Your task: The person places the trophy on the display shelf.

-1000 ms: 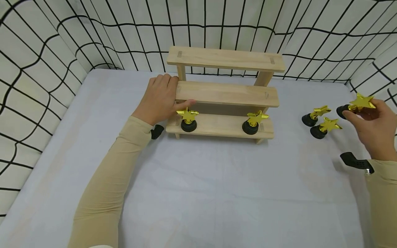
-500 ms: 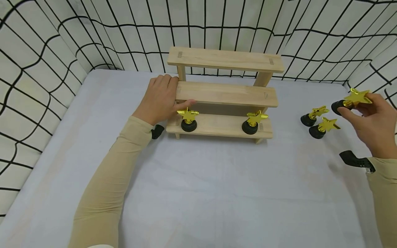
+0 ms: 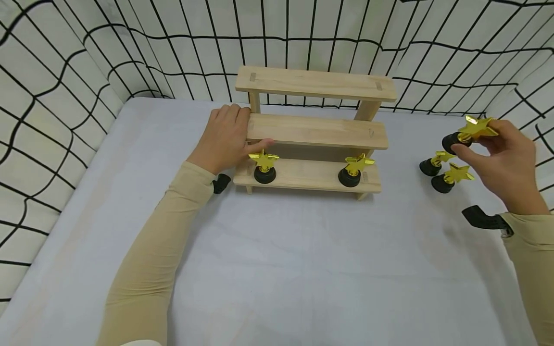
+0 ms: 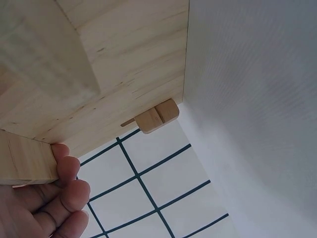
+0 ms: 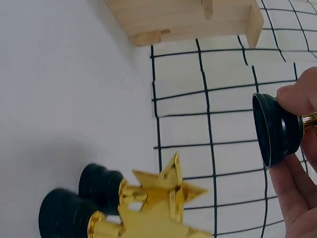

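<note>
My left hand (image 3: 227, 137) grips the left end of the middle board of a three-tier wooden shelf (image 3: 318, 131); in the left wrist view its fingers curl round the board's end. At the right, my right hand (image 3: 508, 166) holds a gold star trophy (image 3: 476, 127) by its black base, raised over the table. The right wrist view shows that black base (image 5: 277, 130) between thumb and fingers. Just below it stand two more star trophies, one behind (image 3: 430, 166) and one in front (image 3: 443, 183). On the bottom board sit a left trophy (image 3: 265, 174) and a right trophy (image 3: 349, 178).
A black wire grid (image 3: 303, 48) runs behind the shelf and along both sides. White cloth (image 3: 303, 264) covers the table. Black wrist straps stick out beside both sleeves, the right strap (image 3: 482, 218) being above the cloth.
My right hand has moved left with the trophy, from beside the two standing trophies to over them. My left hand has stayed on the shelf.
</note>
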`<state>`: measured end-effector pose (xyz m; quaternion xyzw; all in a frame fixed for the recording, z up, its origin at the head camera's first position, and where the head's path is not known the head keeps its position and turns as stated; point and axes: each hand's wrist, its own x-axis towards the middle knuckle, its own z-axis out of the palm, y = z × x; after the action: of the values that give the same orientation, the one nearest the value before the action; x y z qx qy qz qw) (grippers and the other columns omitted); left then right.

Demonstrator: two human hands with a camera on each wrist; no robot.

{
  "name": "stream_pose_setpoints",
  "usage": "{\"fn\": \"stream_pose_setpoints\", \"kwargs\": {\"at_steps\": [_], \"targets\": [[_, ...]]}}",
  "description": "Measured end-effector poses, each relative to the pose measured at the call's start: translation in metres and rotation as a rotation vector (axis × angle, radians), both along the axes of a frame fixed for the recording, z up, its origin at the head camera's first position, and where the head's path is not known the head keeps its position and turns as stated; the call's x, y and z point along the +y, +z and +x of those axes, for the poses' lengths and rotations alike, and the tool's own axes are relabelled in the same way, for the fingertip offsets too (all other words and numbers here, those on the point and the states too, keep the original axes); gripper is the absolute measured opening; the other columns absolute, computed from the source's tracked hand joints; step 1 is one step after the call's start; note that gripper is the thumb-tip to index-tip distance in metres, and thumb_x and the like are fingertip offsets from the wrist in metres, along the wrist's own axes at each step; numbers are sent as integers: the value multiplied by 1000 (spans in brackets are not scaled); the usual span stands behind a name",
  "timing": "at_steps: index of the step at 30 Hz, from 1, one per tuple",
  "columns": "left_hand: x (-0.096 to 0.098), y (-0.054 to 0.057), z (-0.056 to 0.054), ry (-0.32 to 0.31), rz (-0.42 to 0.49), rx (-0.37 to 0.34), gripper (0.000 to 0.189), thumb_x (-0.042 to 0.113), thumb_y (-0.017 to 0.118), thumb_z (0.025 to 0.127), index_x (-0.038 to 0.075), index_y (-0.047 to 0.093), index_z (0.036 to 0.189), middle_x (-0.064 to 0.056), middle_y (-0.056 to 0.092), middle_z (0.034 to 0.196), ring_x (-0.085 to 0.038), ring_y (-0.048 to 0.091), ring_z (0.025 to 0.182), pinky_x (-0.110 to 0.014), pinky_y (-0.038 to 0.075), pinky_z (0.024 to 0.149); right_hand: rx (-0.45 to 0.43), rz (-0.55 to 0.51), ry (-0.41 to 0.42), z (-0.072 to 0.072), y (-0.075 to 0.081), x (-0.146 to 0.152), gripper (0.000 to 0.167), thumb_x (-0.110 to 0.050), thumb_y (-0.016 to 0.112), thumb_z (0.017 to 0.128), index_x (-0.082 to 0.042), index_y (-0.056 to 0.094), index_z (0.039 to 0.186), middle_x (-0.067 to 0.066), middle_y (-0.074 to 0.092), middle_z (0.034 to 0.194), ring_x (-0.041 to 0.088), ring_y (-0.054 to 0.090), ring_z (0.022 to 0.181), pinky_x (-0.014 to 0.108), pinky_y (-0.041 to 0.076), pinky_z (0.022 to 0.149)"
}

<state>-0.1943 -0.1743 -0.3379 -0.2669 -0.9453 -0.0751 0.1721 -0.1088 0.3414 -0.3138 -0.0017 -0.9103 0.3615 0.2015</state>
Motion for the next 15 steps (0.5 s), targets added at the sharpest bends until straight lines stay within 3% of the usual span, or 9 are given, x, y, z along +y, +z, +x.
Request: {"fn": "stream_pose_setpoints", "kwargs": {"at_steps": [15], "targets": [[0, 0, 2, 2, 2, 0, 83, 70, 65, 90, -7, 56, 119, -24, 60, 107, -39, 56, 102, -52, 44, 93, 70, -47, 200, -6, 10, -46, 57, 13, 80, 78, -11, 66, 128, -20, 58, 116, -4, 62, 106, 2, 45, 99]]}}
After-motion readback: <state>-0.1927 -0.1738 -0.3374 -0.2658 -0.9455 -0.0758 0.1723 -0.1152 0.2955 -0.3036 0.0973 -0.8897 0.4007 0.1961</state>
